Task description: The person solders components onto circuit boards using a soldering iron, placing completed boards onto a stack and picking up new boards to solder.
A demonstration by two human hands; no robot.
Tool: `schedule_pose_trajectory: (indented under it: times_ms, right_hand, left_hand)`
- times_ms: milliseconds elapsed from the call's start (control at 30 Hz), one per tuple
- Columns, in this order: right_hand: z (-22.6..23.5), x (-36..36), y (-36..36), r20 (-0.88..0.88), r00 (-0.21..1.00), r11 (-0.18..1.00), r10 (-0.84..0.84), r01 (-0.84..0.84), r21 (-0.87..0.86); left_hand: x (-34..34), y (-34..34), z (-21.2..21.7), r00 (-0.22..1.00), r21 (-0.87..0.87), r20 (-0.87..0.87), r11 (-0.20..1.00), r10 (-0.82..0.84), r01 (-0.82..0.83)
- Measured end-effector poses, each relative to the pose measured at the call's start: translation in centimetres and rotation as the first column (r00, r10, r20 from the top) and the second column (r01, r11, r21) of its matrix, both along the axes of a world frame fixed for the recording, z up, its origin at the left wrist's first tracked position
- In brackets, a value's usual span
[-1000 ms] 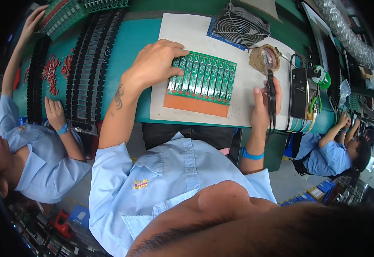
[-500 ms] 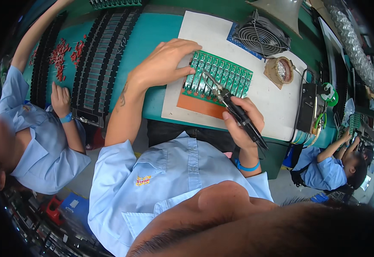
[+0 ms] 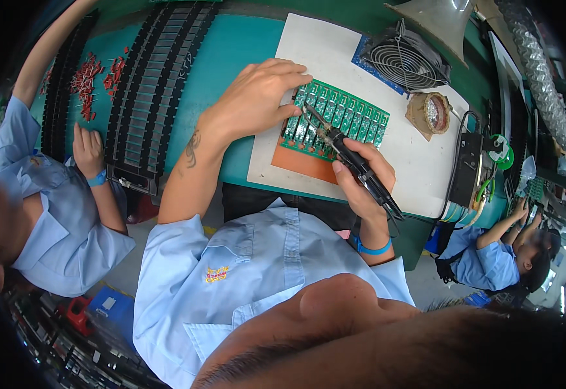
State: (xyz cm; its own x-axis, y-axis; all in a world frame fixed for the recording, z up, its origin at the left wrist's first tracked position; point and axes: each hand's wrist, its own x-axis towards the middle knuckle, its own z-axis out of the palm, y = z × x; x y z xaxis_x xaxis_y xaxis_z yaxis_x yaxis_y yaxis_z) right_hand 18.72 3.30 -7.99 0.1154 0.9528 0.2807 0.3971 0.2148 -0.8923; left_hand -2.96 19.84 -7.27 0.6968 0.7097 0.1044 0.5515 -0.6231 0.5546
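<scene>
Right hand (image 3: 360, 178): gripping a black soldering iron (image 3: 351, 159), tip on the board.
Left hand (image 3: 257, 97): loose, fingers pressing green circuit board (image 3: 338, 120).
Board: on white surface (image 3: 334, 58), fan (image 3: 403, 61) at 2 o'clock.

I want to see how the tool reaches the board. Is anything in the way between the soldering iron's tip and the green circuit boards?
Nothing visible blocks it. The right hand holds the soldering iron with its tip right over the green circuit boards. The left hand rests on the panel's left edge, beside the tip.
</scene>
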Motion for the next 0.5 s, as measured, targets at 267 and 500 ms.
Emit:
schedule_pose_trajectory:
  times_ms: [267, 500]
  right_hand:
    - [0.11, -0.1, 0.11, 0.003, 1.0, 1.0, 0.001, -0.001, -0.007]
    - [0.42, -0.21, 0.06, 0.03, 1.0, 1.0, 0.003, -0.003, 0.022]
  left_hand:
    - [0.04, -0.03, -0.1, 1.0, 0.017, 0.011, 1.0, 0.004, -0.004]
    - [0.08, -0.02, -0.2, 1.0, 0.007, -0.005, 1.0, 0.006, -0.006]
